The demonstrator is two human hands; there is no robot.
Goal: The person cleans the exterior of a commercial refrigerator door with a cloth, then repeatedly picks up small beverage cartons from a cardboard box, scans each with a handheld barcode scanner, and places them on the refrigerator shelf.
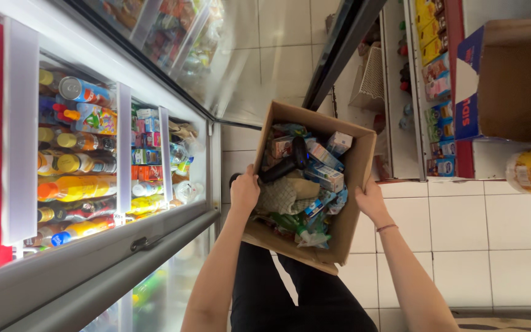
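Hands carried an open cardboard box (351, 184) between them above the white tiled floor (493, 233), beside a drinks cooler (93, 160). Left hand (244, 189) closed over the near-left rim, right hand (370, 201) pressed flat on the opposite wall. Small cartons and a black handheld scanner (287, 161) lay inside.

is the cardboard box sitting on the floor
No, the cardboard box is held up off the tiles by the left hand and right hand.
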